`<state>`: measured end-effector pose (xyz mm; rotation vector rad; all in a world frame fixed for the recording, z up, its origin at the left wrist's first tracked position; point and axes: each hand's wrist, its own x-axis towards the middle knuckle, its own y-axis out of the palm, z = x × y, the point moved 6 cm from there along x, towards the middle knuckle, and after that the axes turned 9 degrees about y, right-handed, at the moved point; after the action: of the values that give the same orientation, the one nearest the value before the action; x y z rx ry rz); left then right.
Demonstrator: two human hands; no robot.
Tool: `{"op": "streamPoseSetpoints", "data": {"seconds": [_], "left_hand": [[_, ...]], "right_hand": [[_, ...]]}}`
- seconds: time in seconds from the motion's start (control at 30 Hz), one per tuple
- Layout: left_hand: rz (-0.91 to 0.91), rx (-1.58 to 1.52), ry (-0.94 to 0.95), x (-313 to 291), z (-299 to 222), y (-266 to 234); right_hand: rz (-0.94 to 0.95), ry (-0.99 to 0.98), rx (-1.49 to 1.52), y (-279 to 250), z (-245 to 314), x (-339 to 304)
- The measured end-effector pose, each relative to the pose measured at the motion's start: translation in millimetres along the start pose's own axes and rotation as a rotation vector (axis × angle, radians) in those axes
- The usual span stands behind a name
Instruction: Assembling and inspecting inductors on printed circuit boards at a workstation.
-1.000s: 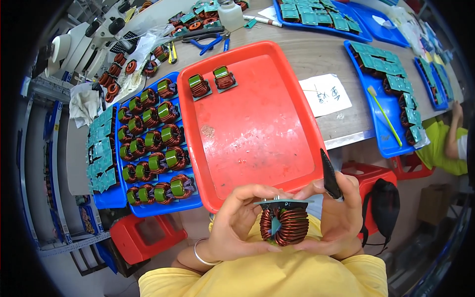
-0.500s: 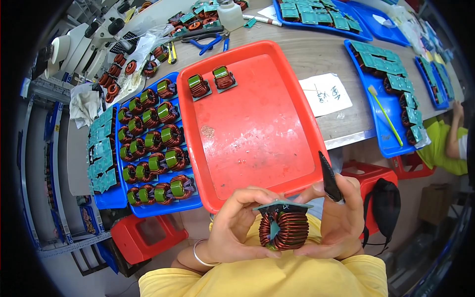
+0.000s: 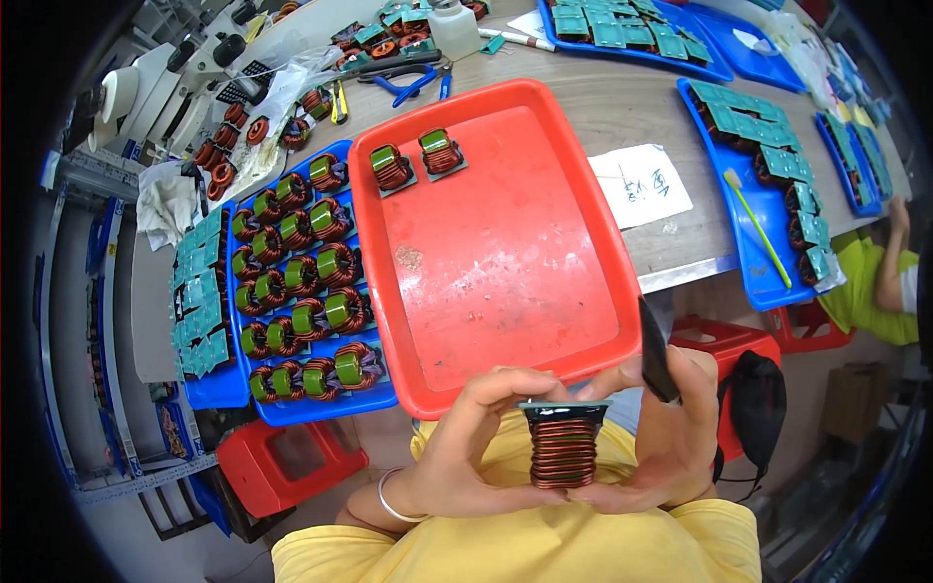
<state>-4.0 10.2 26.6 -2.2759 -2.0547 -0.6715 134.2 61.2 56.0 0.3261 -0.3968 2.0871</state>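
Observation:
A copper-wound choke coil (image 3: 564, 452) on a small green circuit board is held up in front of my yellow shirt, board side uppermost. My left hand (image 3: 471, 457) grips it from the left with thumb and fingers. From the right, my right hand (image 3: 680, 432) pinches it too, and a dark, flat, tapered tool (image 3: 658, 350) sticks up between its fingers; its exact kind I cannot make out. Just beyond my hands lies a red tray (image 3: 505, 262). Two board-mounted coils, one on the left (image 3: 392, 167) and one beside it (image 3: 440, 152), stand at its far left.
Left of the red tray, a blue tray (image 3: 326, 413) carries rows of coils. Pliers (image 3: 413, 85) and a yellow-handled cutter (image 3: 338, 103) lie behind. At right are a paper sheet (image 3: 641, 185), a blue tray (image 3: 753, 248) with a yellow brush (image 3: 758, 228), and another person's arm (image 3: 889, 262).
The coil has been turned between my hands, so its windings now face me side-on and the hole no longer shows. The dark tool has tilted with my right hand.

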Motion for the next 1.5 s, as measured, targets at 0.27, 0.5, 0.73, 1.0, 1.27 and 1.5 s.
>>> {"op": "streamPoseSetpoints", "data": {"seconds": [0.27, 0.5, 0.73, 1.0, 1.27, 1.5], "left_hand": [[-0.089, 0.025, -0.142, -4, 5, -5], [-0.172, -0.004, -0.076, -2, 6, -11], [-0.143, 0.127, -0.028, 2, -4, -11], [-0.039, 0.66, 0.129, 5, -19, -7], [-0.036, 0.812, 0.194, 3, -24, -3], [-0.115, 0.34, 0.076, 1, -9, -10]], "right_hand": [[-0.07, 0.062, 0.033, -7, -13, 8], [0.017, 0.094, 0.101, -8, -24, -2], [0.054, 0.111, 0.016, 0, -23, -6], [-0.007, -0.179, -0.136, -17, 12, -1], [0.014, -0.207, -0.257, -7, 17, -2], [-0.008, 0.168, 0.033, -1, -10, 1]]}}
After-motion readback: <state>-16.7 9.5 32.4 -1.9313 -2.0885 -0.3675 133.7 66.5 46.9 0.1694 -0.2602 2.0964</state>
